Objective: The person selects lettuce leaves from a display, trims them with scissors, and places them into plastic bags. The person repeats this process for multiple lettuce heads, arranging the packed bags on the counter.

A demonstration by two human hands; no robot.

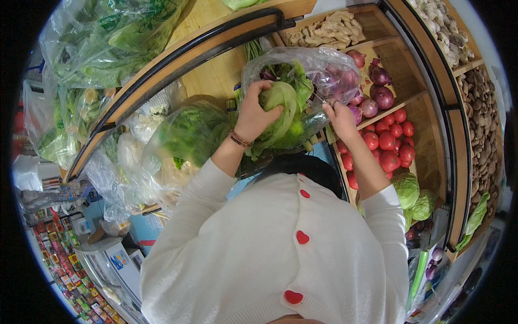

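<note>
My left hand [259,113] grips a pale green head of lettuce [283,105], with the thumb and fingers spread around its side. Darker leafy greens [297,79] show just behind it, at the mouth of a clear plastic bag [279,56]. The edge of that bag is pinched between the fingertips of my right hand [339,115]. Part of the bag drapes over red onions [358,111] in a wooden compartment. More leaves [263,148] lie beneath the lettuce, partly hidden by my left hand and forearm.
Tomatoes [388,141], green cabbages [406,190] and ginger [330,32] fill neighbouring compartments. Bagged greens [190,129] and white cauliflower [156,109] sit at the left. A black-edged wooden rail [194,48] arcs across the upper left. Mushrooms [477,121] and garlic [437,30] occupy the right shelf.
</note>
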